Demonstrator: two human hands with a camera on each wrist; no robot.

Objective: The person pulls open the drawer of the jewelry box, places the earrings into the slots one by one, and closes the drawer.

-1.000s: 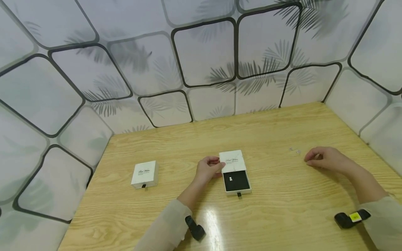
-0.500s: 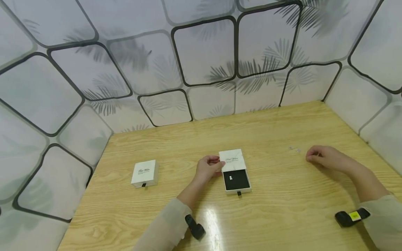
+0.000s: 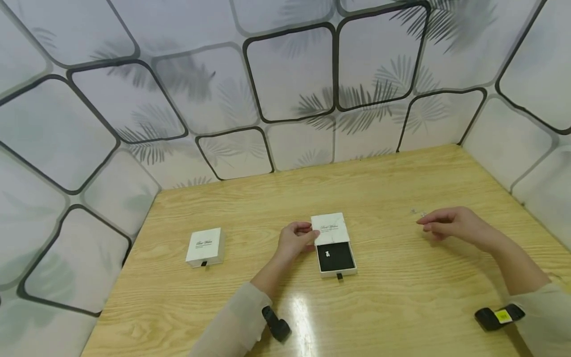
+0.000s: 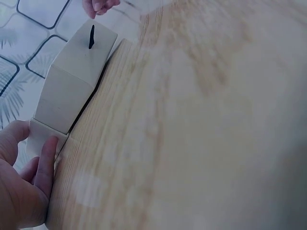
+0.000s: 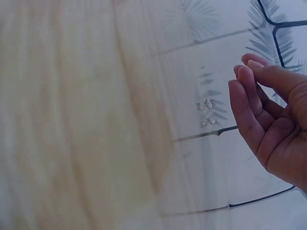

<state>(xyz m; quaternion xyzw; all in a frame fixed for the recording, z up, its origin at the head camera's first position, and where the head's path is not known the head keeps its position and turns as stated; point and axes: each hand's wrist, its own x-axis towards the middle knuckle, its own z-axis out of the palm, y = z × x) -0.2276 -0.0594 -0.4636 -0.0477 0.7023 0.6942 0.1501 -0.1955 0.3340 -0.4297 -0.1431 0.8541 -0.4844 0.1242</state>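
The left hand (image 3: 294,244) grips the box (image 3: 331,228), seemingly steadying it, while the right hand (image 3: 461,225), fingers slightly parted, hovers beside trinkets (image 5: 206,104).

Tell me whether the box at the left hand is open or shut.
Open: its drawer sticks out of the sleeve, baring a black insert with a small silvery piece on it.

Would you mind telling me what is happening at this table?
A person's left hand grips the cover of a partly opened white box, whose black insert bears a small shiny piece. Their right hand is near two more small shiny pieces on the table. A second white box stands closed at the left.
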